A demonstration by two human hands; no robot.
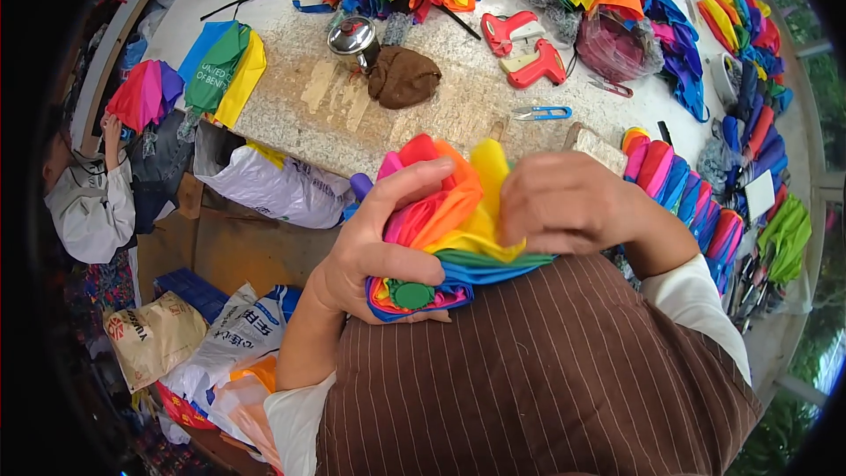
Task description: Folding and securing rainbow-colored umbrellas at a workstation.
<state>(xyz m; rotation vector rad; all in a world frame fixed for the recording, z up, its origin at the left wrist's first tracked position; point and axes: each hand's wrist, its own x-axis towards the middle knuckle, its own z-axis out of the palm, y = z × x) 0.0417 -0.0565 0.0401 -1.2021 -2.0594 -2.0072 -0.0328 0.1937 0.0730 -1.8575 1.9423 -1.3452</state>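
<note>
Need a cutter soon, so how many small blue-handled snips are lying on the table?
1: the blue-handled snips lie on the worktable, just beyond the rainbow umbrella held in both hands. Others may be hidden under fabric.

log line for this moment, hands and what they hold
left hand: grips folded rainbow umbrella | right hand: pinches its yellow panel | behind: worktable, blue snips
</note>
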